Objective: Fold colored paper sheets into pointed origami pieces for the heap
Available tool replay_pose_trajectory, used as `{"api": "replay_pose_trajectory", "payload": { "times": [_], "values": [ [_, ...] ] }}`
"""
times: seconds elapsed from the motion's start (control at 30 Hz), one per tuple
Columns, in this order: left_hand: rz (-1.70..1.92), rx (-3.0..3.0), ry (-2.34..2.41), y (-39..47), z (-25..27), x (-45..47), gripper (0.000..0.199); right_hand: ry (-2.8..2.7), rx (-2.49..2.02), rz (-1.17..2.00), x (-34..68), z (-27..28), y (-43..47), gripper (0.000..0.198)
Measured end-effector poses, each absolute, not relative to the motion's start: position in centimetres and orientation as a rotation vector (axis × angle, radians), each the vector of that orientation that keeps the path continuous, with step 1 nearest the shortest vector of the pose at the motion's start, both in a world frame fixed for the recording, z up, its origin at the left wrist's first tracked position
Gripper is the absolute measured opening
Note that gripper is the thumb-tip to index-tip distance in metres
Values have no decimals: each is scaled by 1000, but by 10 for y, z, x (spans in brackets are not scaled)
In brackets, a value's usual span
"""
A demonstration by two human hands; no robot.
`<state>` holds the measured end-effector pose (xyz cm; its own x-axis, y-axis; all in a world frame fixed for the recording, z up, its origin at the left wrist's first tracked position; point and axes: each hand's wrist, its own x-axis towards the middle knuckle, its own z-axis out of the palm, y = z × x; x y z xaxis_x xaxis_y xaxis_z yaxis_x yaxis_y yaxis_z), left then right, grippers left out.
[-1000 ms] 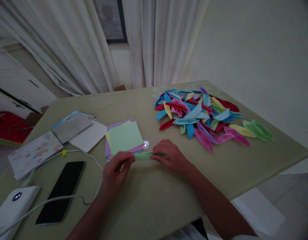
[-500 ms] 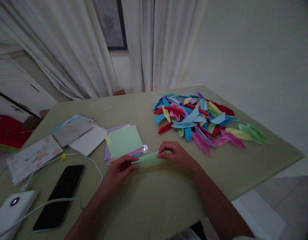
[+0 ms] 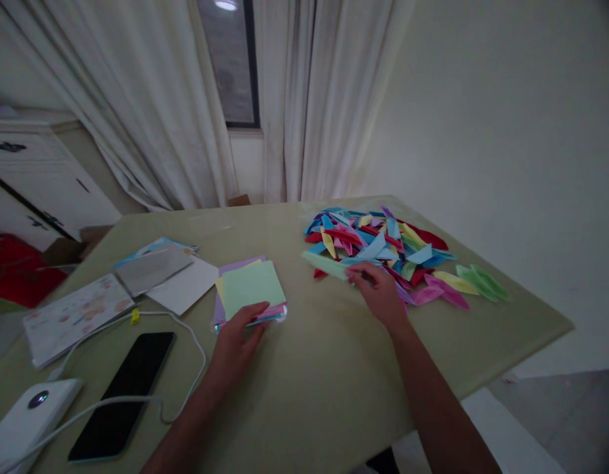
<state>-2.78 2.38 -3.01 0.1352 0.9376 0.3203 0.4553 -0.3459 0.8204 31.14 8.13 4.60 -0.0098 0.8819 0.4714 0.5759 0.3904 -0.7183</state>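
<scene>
A folded strip of light green paper [image 3: 325, 264] is pinched at its right end by my right hand [image 3: 378, 289]. It is raised in front of a pile of folded paper pieces [image 3: 376, 247] in blue, red, pink, yellow and purple. My left hand [image 3: 241, 342] is at the near edge of a stack of square coloured paper [image 3: 252, 286], its fingers stretched over the edge and the thumb apart. The top sheet of that stack is light green, with yellow, purple, pink and blue edges showing beneath.
On the left lie a black phone [image 3: 124, 395], a white device [image 3: 32, 418] with a white cable [image 3: 200, 349], a patterned flat packet [image 3: 79, 316] and white sheets [image 3: 185, 283]. Two green folded pieces [image 3: 482, 282] rest at the pile's right end. The table's right edge [image 3: 521, 355] slopes away.
My left hand has let go of the green strip and moved left to the paper stack. My right hand has carried the strip up and right, towards the pile. The view has tilted up slightly.
</scene>
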Motion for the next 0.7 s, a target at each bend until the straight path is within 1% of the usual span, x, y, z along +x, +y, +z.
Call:
{"api": "replay_pose_trajectory", "payload": {
  "times": [0.07,0.1,0.2,0.27,0.4,0.47,0.5,0.6,0.63,0.7],
  "values": [
    [1146,2082,1557,27,-40,-31,37,-1700,-1458,-90,338,69,93,29],
    [1096,2162,1639,28,-45,-33,41,-1688,-1489,-180,351,80,99,32],
    [970,2267,1784,30,-54,-35,47,-1704,-1543,-281,377,104,118,40],
    [922,2277,1824,30,-54,-34,46,-1739,-1575,-298,381,107,126,42],
    [897,2314,1791,29,-45,-32,32,-1793,-1642,-293,355,86,126,44],
    [896,2328,1779,29,-41,-30,28,-1809,-1674,-207,331,69,120,43],
    [897,2327,1787,29,-39,-29,29,-1825,-1655,-107,318,61,117,40],
    [910,2318,1825,28,-35,-28,32,-1921,-1492,415,273,38,104,31],
    [919,2316,1836,28,-35,-29,32,-1906,-1448,593,258,30,100,31],
    [948,2320,1846,27,-34,-29,29,-1841,-1373,814,230,16,90,35]
  ]
}}
